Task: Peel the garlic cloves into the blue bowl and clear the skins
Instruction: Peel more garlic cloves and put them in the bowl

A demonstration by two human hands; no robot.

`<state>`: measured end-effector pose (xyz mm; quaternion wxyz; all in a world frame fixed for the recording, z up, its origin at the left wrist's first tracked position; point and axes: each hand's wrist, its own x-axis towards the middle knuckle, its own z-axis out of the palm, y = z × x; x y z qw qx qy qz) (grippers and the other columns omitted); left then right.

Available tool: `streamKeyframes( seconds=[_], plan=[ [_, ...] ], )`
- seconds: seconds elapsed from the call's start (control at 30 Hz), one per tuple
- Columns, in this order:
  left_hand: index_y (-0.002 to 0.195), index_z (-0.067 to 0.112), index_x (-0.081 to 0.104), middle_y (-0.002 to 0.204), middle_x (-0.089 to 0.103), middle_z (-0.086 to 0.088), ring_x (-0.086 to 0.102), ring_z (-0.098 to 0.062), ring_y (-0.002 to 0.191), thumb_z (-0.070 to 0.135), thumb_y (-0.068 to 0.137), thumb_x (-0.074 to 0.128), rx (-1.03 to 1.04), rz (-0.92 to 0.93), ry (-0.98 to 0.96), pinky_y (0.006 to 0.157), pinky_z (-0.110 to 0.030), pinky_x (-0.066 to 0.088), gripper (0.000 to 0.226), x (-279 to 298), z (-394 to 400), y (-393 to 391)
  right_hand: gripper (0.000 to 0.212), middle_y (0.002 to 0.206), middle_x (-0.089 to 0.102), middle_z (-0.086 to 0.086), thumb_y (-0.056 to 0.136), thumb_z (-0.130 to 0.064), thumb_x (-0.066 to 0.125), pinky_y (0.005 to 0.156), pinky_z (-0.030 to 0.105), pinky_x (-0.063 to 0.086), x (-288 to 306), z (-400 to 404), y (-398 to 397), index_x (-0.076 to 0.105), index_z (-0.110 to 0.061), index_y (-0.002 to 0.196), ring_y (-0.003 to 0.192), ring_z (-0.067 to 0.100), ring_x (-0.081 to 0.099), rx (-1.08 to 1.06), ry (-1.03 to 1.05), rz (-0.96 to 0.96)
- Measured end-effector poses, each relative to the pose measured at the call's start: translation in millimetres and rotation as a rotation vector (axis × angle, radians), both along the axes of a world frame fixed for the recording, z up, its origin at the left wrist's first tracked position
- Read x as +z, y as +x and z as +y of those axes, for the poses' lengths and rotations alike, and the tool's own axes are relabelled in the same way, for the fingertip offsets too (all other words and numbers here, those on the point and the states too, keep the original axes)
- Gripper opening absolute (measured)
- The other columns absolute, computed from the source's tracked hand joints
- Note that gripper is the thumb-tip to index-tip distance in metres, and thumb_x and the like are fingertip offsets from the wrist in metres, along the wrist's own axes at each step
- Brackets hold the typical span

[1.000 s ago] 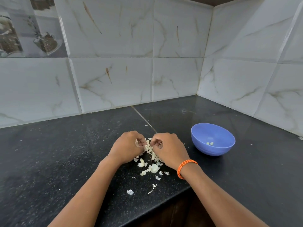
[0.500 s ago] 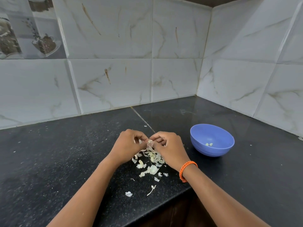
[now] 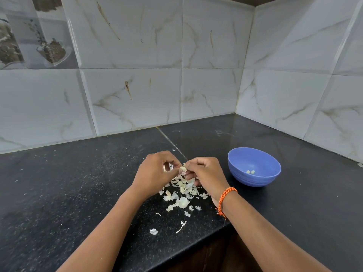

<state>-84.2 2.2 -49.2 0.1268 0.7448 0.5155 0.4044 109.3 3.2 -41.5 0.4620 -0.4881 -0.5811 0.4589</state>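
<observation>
Garlic clove (image 3: 183, 169) pinched between both hands' fingers (image 3: 176, 166) — above the skins (image 3: 181, 195), left of blue bowl (image 3: 255, 180).

No words, numbers or signs are showing anywhere that can be read, not on the walls, the counter or the bowl.

Both forearms enter from the lower edge and converge toward the centre. Left hand (image 3: 155, 171) is raised, back to the camera, fingers curled, thumb and forefinger pinching a garlic clove (image 3: 183, 169). Right hand (image 3: 206, 173) faces it, fingertips meeting the left at the same clove, remaining fingers curled beneath. An orange cord bracelet (image 3: 225, 201) circles the right wrist
</observation>
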Motion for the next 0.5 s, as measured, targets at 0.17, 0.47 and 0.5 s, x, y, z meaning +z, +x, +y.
streamKeyframes(
  seconds=[0.17, 0.47, 0.5],
  plan=[
    [0.084, 0.042, 0.076, 0.092, 0.074, 0.023, 0.069, -0.007, 0.082, 0.039, 0.087, 0.084, 0.057, -0.027, 0.031, 0.077, -0.043, 0.060, 0.009, 3.4, -1.8, -2.7, 0.019, 0.088, 0.076, -0.006, 0.103, -0.017, 0.064, 0.068, 0.015, 0.050, -6.1, 5.8, 4.0, 0.081, -0.019, 0.097, 0.076, 0.002, 0.069, -0.096, 0.235, -0.319],
    [0.082, 0.044, 0.075, 0.093, 0.072, 0.028, 0.068, -0.002, 0.072, 0.042, 0.083, 0.087, 0.127, -0.027, 0.029, 0.069, -0.035, 0.057, 0.012, 8.2, -6.5, 0.5, 0.026, 0.097, 0.069, -0.011, 0.092, -0.005, 0.077, 0.074, 0.014, 0.051, -1.8, -3.9, 7.8, 0.082, -0.030, 0.096, 0.082, 0.006, 0.066, -0.097, 0.429, -0.331],
    [0.081, 0.043, 0.075, 0.092, 0.072, 0.027, 0.068, -0.002, 0.073, 0.041, 0.083, 0.088, 0.129, -0.025, 0.029, 0.069, -0.034, 0.057, 0.014, 8.3, -6.8, 1.3, 0.022, 0.098, 0.074, -0.012, 0.094, -0.007, 0.075, 0.076, 0.011, 0.050, 0.7, -6.3, 7.0, 0.083, -0.025, 0.101, 0.087, 0.004, 0.068, -0.051, 0.433, -0.286]
  ],
)
